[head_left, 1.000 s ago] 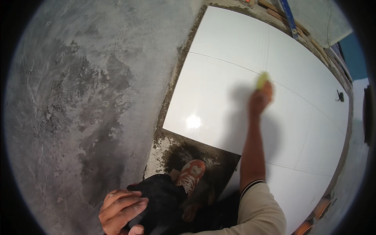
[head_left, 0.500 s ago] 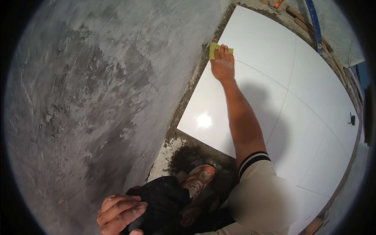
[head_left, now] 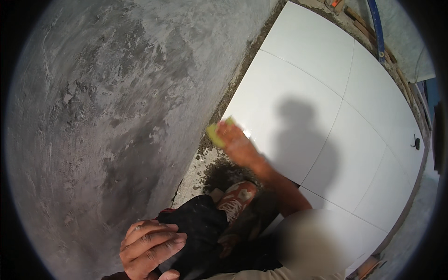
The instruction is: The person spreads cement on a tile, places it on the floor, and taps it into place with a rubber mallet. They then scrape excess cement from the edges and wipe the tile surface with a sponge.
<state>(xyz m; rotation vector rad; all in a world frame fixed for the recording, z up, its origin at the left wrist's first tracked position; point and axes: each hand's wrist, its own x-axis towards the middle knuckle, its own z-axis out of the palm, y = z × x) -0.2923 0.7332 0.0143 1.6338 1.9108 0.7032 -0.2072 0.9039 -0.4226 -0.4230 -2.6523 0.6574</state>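
My right hand (head_left: 237, 143) is closed on a yellow-green sponge (head_left: 215, 136) at the near left corner of a white glossy floor tile (head_left: 268, 88). Hand and sponge are smeared by motion, and the sponge reaches over the tile's edge toward the rough mortar strip. At the lower left, beside my black-clad knee (head_left: 198, 228), my left hand (head_left: 150, 247) has loosely bent fingers with the thumb apart. Nothing shows between them; the palm is hidden.
A grey plastered wall (head_left: 107, 102) rises on the left. More white tiles (head_left: 359, 154) spread right, with a small dark object (head_left: 416, 142) on one. A blue level-like bar (head_left: 376, 30) and wood strips lie at the far right. My orange shoe (head_left: 237, 198) stands on rough floor.
My right hand has swept the sponge toward me along the tile's left edge, from the far joint to the near corner. The left hand has shifted slightly up and right.
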